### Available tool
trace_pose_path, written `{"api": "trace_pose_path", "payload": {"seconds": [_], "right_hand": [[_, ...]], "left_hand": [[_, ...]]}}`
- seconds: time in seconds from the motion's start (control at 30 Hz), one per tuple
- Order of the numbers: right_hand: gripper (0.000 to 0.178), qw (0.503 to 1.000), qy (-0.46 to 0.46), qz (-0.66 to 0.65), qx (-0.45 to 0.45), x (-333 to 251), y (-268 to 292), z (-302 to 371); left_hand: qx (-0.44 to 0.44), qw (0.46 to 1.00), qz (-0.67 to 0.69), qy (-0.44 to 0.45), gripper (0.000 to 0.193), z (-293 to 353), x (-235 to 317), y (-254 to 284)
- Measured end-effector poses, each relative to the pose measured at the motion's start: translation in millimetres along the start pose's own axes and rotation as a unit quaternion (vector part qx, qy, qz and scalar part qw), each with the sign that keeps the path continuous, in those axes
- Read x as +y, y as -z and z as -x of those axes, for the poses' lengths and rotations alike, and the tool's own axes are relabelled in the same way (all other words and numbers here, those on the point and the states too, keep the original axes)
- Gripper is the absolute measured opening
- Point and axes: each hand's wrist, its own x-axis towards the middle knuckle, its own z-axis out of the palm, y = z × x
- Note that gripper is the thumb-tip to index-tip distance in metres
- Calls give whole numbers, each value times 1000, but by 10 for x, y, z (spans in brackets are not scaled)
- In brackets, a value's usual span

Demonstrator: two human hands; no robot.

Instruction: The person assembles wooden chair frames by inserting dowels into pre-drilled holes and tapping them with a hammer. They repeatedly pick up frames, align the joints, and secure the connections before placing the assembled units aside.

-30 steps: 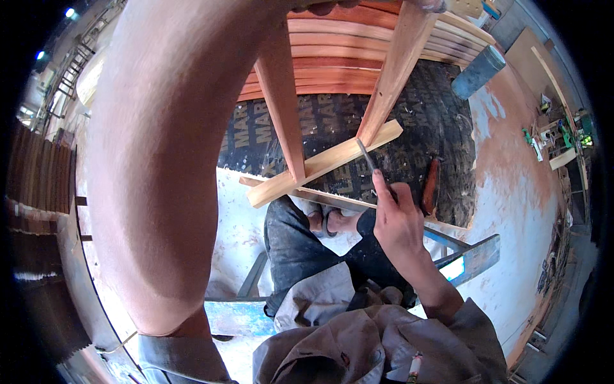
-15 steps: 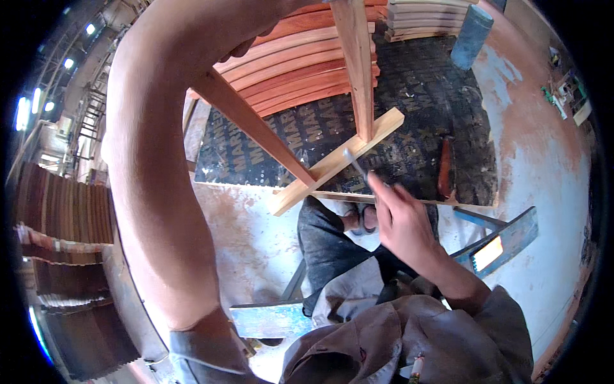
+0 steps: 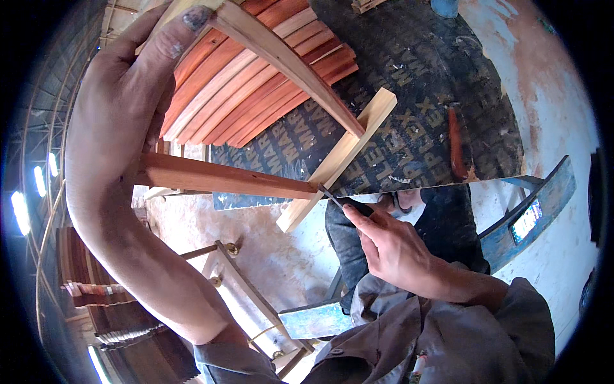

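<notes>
My left hand (image 3: 137, 83) is wrapped round the upper part of a wooden frame, its thumb on the top piece. Two legs run down from there, a reddish one (image 3: 230, 176) and a paler one (image 3: 288, 70), to a light crosspiece (image 3: 345, 153). In my right hand (image 3: 396, 249) is a slim hand tool with a narrow metal blade (image 3: 329, 195) and dark handle; whether it is a knife or a chisel I cannot tell. My index finger lies along it. The blade tip meets the joint between the reddish leg and the crosspiece.
A dark printed board (image 3: 416, 57) lies beneath the frame, bearing stacked reddish wooden strips (image 3: 256, 77) and a tool with an orange-red handle (image 3: 456, 144). A blue cylinder (image 3: 444, 6) stands at the far edge. A lit phone (image 3: 526, 222) rests on a blue bench (image 3: 556, 192) at right.
The frame has tilted, its reddish leg now lying closer to level. My right hand has brought the blade down from above the crosspiece to the reddish leg's joint. The view has shifted.
</notes>
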Motion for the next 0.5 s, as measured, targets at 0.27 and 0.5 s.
{"api": "trace_pose_path", "payload": {"seconds": [0.27,0.5], "right_hand": [[48,1000,27,0,6,268,429,-100],[33,976,93,-4,-195,429,983,-869]], "left_hand": [[62,997,40,3,55,1,-21,-129],[36,999,32,-2,55,91,-77,151]]}}
